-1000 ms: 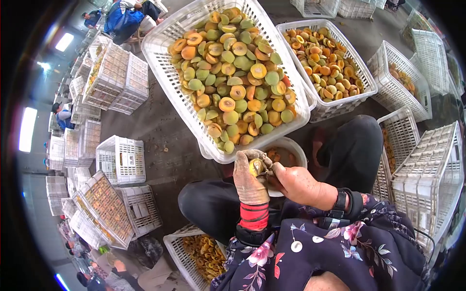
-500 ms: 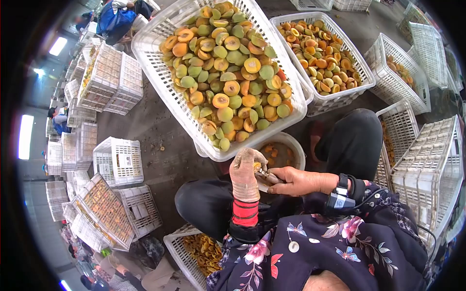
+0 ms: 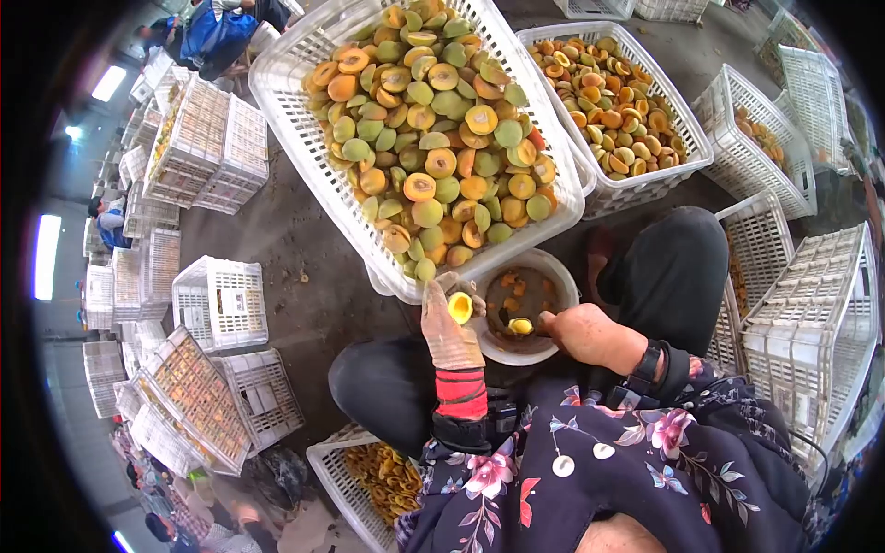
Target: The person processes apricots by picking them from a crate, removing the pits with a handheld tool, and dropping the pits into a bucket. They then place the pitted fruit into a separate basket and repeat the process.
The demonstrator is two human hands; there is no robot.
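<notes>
- While the gloved left hand (image 3: 444, 324) curls its fingers around a hollowed fruit half (image 3: 460, 308) near the middle of the frame, the right hand (image 3: 595, 339), just right of it, is closed on a yellow-tipped tool (image 3: 522, 326).
- The tool's tip is over the bucket (image 3: 568, 290).
- Cut fruit (image 3: 442, 157) fills the crate (image 3: 293, 111) at upper centre.

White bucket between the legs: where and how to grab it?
Probably pinch the white bucket's rim on its far right, reaching in from above with one finger inside and thumb outside. The mouth faces up and that stretch of rim is uncovered; the large crate crowds the far left, and the right hand blocks the near right.
</notes>
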